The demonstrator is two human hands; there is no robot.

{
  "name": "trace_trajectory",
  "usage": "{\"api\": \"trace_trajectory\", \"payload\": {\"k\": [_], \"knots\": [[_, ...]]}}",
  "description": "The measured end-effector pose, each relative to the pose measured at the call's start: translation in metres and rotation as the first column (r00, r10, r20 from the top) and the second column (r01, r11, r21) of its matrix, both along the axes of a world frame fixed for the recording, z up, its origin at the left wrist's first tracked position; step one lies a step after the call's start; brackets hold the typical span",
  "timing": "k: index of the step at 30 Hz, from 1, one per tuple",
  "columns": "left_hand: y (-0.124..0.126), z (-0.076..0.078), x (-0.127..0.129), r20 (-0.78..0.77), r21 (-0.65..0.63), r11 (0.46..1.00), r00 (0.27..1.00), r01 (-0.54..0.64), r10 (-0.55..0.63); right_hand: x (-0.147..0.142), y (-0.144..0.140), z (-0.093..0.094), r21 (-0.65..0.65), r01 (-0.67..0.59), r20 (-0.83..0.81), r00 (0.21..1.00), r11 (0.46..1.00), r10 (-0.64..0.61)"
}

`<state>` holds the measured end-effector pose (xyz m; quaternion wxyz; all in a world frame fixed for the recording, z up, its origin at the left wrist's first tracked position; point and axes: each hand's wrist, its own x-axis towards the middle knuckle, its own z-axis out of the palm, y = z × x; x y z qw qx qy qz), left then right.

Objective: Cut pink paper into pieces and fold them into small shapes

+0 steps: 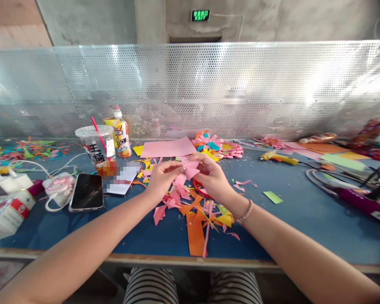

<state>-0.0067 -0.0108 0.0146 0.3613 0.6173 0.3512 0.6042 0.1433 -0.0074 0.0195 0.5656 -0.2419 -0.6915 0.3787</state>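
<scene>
Both my hands meet over the middle of the blue table (304, 211). My left hand (161, 176) and my right hand (210, 174) pinch a small folded piece of pink paper (190, 168) between their fingertips. Under them lies a heap of paper scraps (196, 215) in pink, orange and yellow. Red-handled scissors (198, 188) lie partly hidden beneath my right hand. A bead bracelet sits on my right wrist.
A pink sheet (167, 147) and finished paper flowers (217, 147) lie behind my hands. At the left are a black phone (87, 191), a plastic cup with a straw (96, 147), a bottle (121, 135) and chargers. A yellow glue gun (278, 158) and cables lie at the right. A perforated metal screen (209, 84) backs the table.
</scene>
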Motion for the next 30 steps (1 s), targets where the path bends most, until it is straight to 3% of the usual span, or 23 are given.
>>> {"api": "trace_trajectory", "payload": {"k": [3, 9, 19, 26, 30], "knots": [[0.0001, -0.0003, 0.0001, 0.014, -0.013, 1.000, 1.000, 0.012, -0.011, 0.0010, -0.0017, 0.0037, 0.031, -0.003, 0.030, 1.000, 1.000, 0.002], [-0.0002, -0.0034, 0.0017, 0.059, -0.017, 0.997, 0.995, 0.081, -0.080, 0.0022, 0.0000, 0.0051, 0.166, 0.154, 0.069, 0.983, 0.974, -0.167], [-0.0043, -0.0028, 0.0065, 0.118, -0.050, 0.996, 0.991, 0.071, -0.065, 0.0005, 0.0040, -0.0019, 0.070, 0.147, -0.007, 0.989, 0.987, -0.147], [-0.0015, -0.0042, 0.0036, 0.122, -0.073, 0.997, 0.993, 0.018, -0.009, 0.0012, 0.0029, 0.0008, 0.146, 0.177, 0.026, 0.983, 0.973, -0.182], [0.0012, -0.0051, 0.0046, 0.262, -0.111, 0.990, 0.964, 0.084, -0.052, 0.0004, -0.0008, 0.0048, 0.190, 0.207, 0.041, 0.975, 0.960, -0.219]]}}
